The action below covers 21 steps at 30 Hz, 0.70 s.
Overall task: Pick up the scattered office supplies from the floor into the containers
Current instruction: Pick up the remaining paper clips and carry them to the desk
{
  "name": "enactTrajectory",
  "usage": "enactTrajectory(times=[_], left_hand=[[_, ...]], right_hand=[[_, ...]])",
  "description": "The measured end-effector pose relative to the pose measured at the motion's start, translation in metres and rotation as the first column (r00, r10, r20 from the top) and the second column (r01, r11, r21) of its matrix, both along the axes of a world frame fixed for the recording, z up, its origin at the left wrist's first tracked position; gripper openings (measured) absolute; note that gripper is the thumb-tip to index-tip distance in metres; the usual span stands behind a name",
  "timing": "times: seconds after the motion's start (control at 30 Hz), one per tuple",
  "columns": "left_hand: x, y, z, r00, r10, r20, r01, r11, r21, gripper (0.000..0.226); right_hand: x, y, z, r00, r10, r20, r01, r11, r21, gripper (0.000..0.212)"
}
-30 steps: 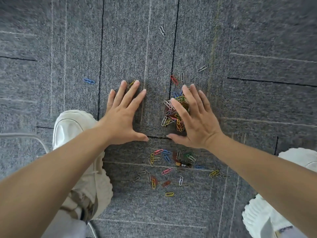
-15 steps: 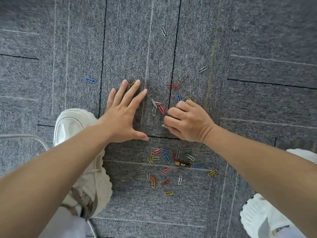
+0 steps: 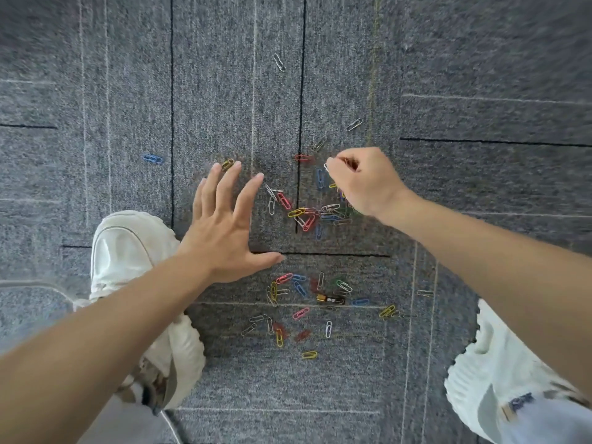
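Note:
Coloured paper clips lie scattered on the grey carpet. One loose heap [image 3: 315,213] sits between my hands, and a wider scatter [image 3: 304,302] lies nearer my feet, with a small black-and-gold battery [image 3: 330,299] in it. My left hand [image 3: 224,229] rests flat on the carpet, fingers spread, left of the heap. My right hand [image 3: 365,182] is lifted above the heap with its fingers curled round a bunch of clips; a white clip sticks out at its fingertips. No container is in view.
My two white shoes [image 3: 128,267] [image 3: 499,379] stand at the lower left and lower right. Stray clips lie farther out: a blue one [image 3: 153,159] at the left, a yellow one [image 3: 228,163] at my left fingertips, silver ones [image 3: 279,62] [image 3: 354,124] farther away.
My right hand went from flat over the heap to a closed fist, then lifted up and away to the right with clips in it. The heap is now thinner and spread. My left hand stayed put.

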<state>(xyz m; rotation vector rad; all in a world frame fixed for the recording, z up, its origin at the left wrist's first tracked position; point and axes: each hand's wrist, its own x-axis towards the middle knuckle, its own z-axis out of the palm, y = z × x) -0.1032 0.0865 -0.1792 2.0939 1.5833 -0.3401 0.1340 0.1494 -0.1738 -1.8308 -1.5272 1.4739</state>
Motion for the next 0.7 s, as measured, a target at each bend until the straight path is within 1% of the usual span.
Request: enactTrajectory(times=[0.03, 0.07, 0.1, 0.13, 0.2, 0.27, 0.3, 0.33, 0.4, 0.47, 0.53, 0.57, 0.6, 0.63, 0.7], left_hand=[[0.009, -0.004, 0.002, 0.999, 0.033, -0.003, -0.033, 0.999, -0.013, 0.118], [0.018, -0.007, 0.003, 0.998, 0.069, -0.01, -0.069, 0.997, -0.024, 0.114], [0.027, -0.011, 0.004, 0.995, 0.103, -0.016, -0.103, 0.995, -0.019, 0.11], [0.037, -0.017, 0.005, 0.993, 0.121, -0.016, -0.121, 0.993, 0.002, 0.104], [0.059, -0.034, 0.002, 0.995, 0.096, -0.011, -0.096, 0.994, 0.051, 0.095], [0.078, -0.057, -0.005, 0.996, 0.087, -0.014, -0.086, 0.993, 0.076, 0.091], [0.087, -0.067, -0.009, 0.992, 0.127, -0.014, -0.125, 0.988, 0.087, 0.089], [0.095, -0.075, -0.013, 0.982, 0.189, -0.003, -0.187, 0.977, 0.103, 0.088], [0.112, -0.079, -0.017, 0.94, 0.332, 0.076, -0.34, 0.931, 0.132, 0.085], [0.126, -0.073, -0.019, 0.876, 0.457, 0.155, -0.477, 0.87, 0.129, 0.086], [0.137, -0.062, -0.023, 0.806, 0.563, 0.182, -0.585, 0.804, 0.103, 0.092], [0.142, -0.057, -0.025, 0.794, 0.582, 0.175, -0.602, 0.792, 0.1, 0.094], [0.148, -0.053, -0.026, 0.813, 0.561, 0.157, -0.578, 0.809, 0.105, 0.095], [0.154, -0.05, -0.028, 0.855, 0.5, 0.135, -0.515, 0.85, 0.114, 0.094], [0.165, -0.05, -0.028, 0.934, 0.337, 0.119, -0.35, 0.928, 0.123, 0.091]], right_hand=[[0.009, -0.001, 0.002, 0.987, -0.132, -0.097, 0.12, 0.986, -0.117, 0.045], [0.017, -0.002, 0.004, 0.949, -0.268, -0.166, 0.223, 0.943, -0.249, 0.043], [0.024, -0.003, 0.006, 0.903, -0.376, -0.207, 0.282, 0.883, -0.374, 0.039], [0.031, -0.005, 0.007, 0.865, -0.446, -0.231, 0.299, 0.827, -0.476, 0.037], [0.046, -0.014, 0.008, 0.82, -0.516, -0.247, 0.295, 0.752, -0.59, 0.036], [0.058, -0.025, 0.007, 0.772, -0.584, -0.25, 0.318, 0.696, -0.643, 0.035], [0.063, -0.03, 0.007, 0.732, -0.632, -0.257, 0.333, 0.659, -0.674, 0.035], [0.067, -0.036, 0.007, 0.679, -0.682, -0.273, 0.334, 0.618, -0.712, 0.034], [0.076, -0.045, 0.007, 0.568, -0.759, -0.318, 0.291, 0.547, -0.785, 0.033], [0.084, -0.053, 0.006, 0.496, -0.791, -0.357, 0.229, 0.516, -0.826, 0.034], [0.091, -0.058, 0.007, 0.423, -0.821, -0.384, 0.178, 0.491, -0.853, 0.032], [0.094, -0.06, 0.007, 0.376, -0.839, -0.394, 0.153, 0.475, -0.866, 0.029], [0.096, -0.061, 0.008, 0.335, -0.851, -0.405, 0.129, 0.467, -0.875, 0.026], [0.099, -0.061, 0.009, 0.307, -0.854, -0.419, 0.111, 0.469, -0.876, 0.024], [0.103, -0.059, 0.009, 0.287, -0.849, -0.444, 0.085, 0.485, -0.871, 0.024]])
